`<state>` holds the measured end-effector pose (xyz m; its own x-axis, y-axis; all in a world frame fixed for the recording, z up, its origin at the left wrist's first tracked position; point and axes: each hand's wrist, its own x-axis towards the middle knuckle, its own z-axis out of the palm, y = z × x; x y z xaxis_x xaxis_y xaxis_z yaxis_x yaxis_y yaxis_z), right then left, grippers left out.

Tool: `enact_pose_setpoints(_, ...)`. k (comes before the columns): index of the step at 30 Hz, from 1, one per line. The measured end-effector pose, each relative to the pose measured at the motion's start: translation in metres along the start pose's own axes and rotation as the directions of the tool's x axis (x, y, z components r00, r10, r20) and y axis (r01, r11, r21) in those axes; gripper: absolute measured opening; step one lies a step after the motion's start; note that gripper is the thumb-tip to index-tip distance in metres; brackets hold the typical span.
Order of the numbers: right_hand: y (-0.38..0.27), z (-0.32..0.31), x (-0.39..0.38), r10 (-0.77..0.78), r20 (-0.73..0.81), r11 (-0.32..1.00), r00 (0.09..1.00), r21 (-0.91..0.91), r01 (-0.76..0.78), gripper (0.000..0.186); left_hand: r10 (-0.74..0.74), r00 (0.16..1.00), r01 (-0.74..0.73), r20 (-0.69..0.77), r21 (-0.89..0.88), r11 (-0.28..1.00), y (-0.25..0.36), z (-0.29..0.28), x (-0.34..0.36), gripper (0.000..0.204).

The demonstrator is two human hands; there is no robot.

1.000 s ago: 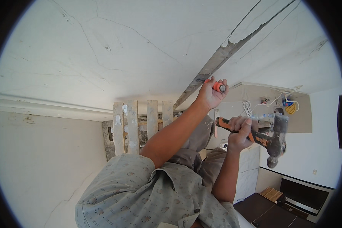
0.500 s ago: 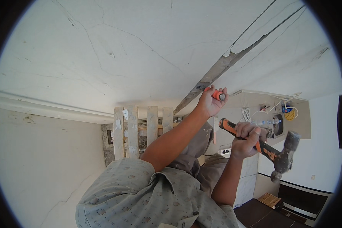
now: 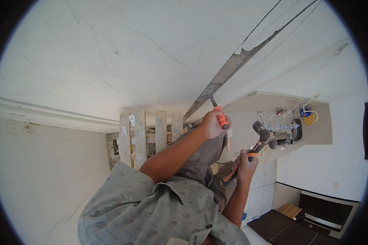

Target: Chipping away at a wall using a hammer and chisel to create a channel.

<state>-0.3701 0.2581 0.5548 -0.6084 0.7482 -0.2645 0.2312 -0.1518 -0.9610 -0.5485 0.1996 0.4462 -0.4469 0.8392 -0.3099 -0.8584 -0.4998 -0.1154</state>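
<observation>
My left hand [image 3: 212, 125] is closed around the ribbed orange grip of a chisel [image 3: 221, 117]. The chisel's dark blade slants up to the grey strip [image 3: 229, 71] cut into the white wall, its tip at the strip's lower part. Lower and to the right, my right hand [image 3: 245, 166] grips a black-and-orange hammer [image 3: 254, 154] by the handle. The hammer's dark metal head points up, apart from the chisel's struck end. Part of the chisel grip is hidden by my left fingers.
Plaster-spotted wooden slats [image 3: 140, 134] stand left of my left forearm. To the right, a counter [image 3: 321, 134] carries a dark sink [image 3: 297, 131], a coiled white cable [image 3: 261, 117] and a blue-and-yellow object [image 3: 309, 116]. A dark brown surface [image 3: 265, 228] lies at the lower right.
My left hand has come down and left, showing more of the chisel's blade. My right hand has moved down and left; the hammer has turned from head down-right to head up, nearer the chisel.
</observation>
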Motion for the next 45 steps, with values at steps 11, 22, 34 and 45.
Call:
enact_pose_setpoints(11,-0.061,0.017,-0.002,-0.673,0.148,0.724,0.725,0.329,0.606,0.048,0.143,0.989,-0.138,0.041,-0.105,0.985,0.022,0.059,0.007,0.011)
enact_pose_setpoints(22,-0.035,0.046,0.015,-0.319,0.214,0.947,0.923,0.111,0.302,0.048,0.162,0.987,-0.159,0.005,-0.164,0.974,0.021,0.065,0.017,0.008)
enact_pose_setpoints(34,-0.028,0.066,0.042,-0.065,0.32,0.973,0.945,-0.19,0.132,0.046,0.197,0.965,-0.246,-0.175,-0.336,0.909,0.027,0.056,0.043,0.015)
enact_pose_setpoints(45,-0.07,0.064,0.027,-0.681,0.174,0.72,0.711,0.339,0.606,0.053,0.222,0.974,-0.226,-0.042,-0.153,0.962,0.026,0.038,0.032,0.026)
